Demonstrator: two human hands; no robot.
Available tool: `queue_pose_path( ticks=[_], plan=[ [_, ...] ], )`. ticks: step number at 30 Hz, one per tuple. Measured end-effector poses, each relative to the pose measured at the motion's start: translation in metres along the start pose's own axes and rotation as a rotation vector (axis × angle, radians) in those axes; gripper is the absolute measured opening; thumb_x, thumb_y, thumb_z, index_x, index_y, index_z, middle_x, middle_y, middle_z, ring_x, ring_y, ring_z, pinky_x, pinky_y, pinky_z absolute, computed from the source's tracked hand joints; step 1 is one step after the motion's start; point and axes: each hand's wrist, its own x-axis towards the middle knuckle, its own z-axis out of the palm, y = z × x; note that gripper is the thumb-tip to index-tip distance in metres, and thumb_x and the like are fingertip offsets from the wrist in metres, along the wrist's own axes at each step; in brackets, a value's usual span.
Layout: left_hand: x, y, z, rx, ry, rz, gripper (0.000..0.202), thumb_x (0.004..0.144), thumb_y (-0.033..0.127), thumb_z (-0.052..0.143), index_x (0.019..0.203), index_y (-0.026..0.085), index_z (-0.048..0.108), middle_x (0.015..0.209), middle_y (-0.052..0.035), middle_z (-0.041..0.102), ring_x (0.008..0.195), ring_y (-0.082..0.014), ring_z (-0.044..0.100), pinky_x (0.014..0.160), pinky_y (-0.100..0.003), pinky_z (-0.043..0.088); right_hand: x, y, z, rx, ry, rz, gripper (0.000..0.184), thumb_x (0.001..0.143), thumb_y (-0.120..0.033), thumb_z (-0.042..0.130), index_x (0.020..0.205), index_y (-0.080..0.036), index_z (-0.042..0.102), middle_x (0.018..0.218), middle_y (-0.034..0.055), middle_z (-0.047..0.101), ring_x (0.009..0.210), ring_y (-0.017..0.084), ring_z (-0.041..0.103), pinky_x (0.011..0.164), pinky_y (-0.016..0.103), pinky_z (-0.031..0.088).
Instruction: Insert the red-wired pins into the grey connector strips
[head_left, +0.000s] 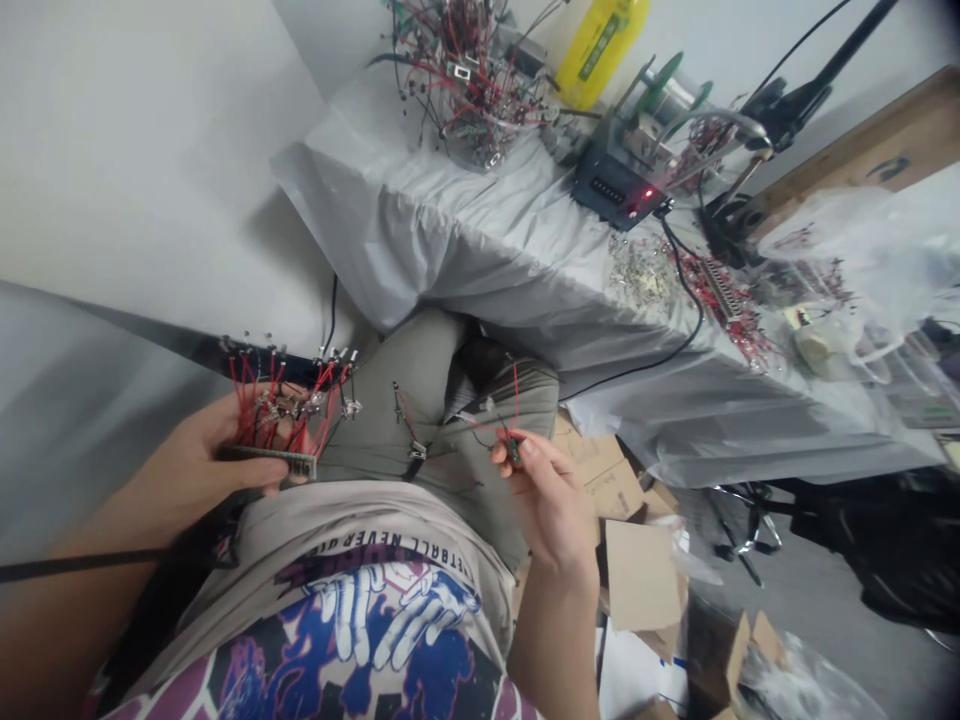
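Observation:
My left hand (232, 440) is closed around a long narrow strip (274, 462) with many red wires (255, 400) standing up from it, tipped with small dark and silver ends. In front of my lap, my right hand (540, 470) pinches a small green circuit board (513, 448) between thumb and fingertips. Thin red and black leads run from that board, one red wire (516, 385) pointing up. Across my grey trousers lie more wired pieces, among them a small metal-looking part (418, 450).
On the cloth-covered table (480, 225) stand a black box with a red light (619, 180), a solder spool (671, 90), a yellow bottle (600, 50) and a heap of wired parts (472, 90). Cardboard boxes (641, 570) lie on the floor to the right.

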Motion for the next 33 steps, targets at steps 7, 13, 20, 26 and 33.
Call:
queue_pose_path(
  ticks=[7,13,20,26,33],
  plan=[
    [-0.006,0.011,0.01,-0.057,0.023,0.006,0.073,0.065,0.032,0.098,0.13,0.028,0.066,0.09,0.0033,0.075,0.06,-0.0134,0.064,0.056,-0.02,0.054,-0.003,0.015,0.014,-0.282,-0.173,-0.022,0.021,0.096,-0.044,0.081,0.107,-0.028,0.088,0.093,0.0057,0.084,0.082,0.02,0.074,0.08,0.035,0.06],
    [0.0,0.001,0.001,-0.061,-0.043,0.067,0.07,0.072,0.027,0.097,0.133,0.024,0.064,0.091,-0.001,0.077,0.06,-0.0139,0.066,0.055,-0.021,0.056,0.007,0.041,0.035,-0.684,-0.539,0.022,0.024,0.1,-0.032,0.07,0.119,-0.029,0.085,0.117,0.004,0.084,0.108,0.023,0.077,0.099,0.038,0.056],
    [0.008,-0.009,-0.006,-0.112,-0.069,0.096,0.068,0.071,0.023,0.097,0.131,0.021,0.063,0.089,-0.0014,0.076,0.064,-0.0157,0.071,0.053,-0.021,0.058,0.002,0.037,0.032,-0.804,-0.407,-0.108,0.042,0.095,-0.021,0.068,0.136,-0.026,0.075,0.111,0.0033,0.082,0.098,0.02,0.073,0.09,0.034,0.055],
    [0.01,-0.008,-0.006,-0.116,-0.101,0.099,0.07,0.073,0.025,0.096,0.134,0.02,0.062,0.092,-0.0035,0.077,0.061,-0.0142,0.069,0.054,-0.022,0.06,-0.006,0.018,0.031,-0.837,-0.298,-0.241,0.042,0.099,-0.024,0.067,0.141,-0.026,0.07,0.11,0.0026,0.081,0.094,0.018,0.071,0.087,0.032,0.055],
    [0.013,-0.016,-0.01,-0.107,-0.081,0.103,0.069,0.075,0.026,0.096,0.134,0.022,0.061,0.097,-0.0027,0.074,0.07,-0.016,0.073,0.055,-0.021,0.059,-0.014,0.005,0.026,-0.838,-0.321,-0.062,0.042,0.105,-0.038,0.064,0.145,-0.028,0.064,0.103,0.0006,0.084,0.082,0.017,0.075,0.082,0.032,0.057]
  ],
)
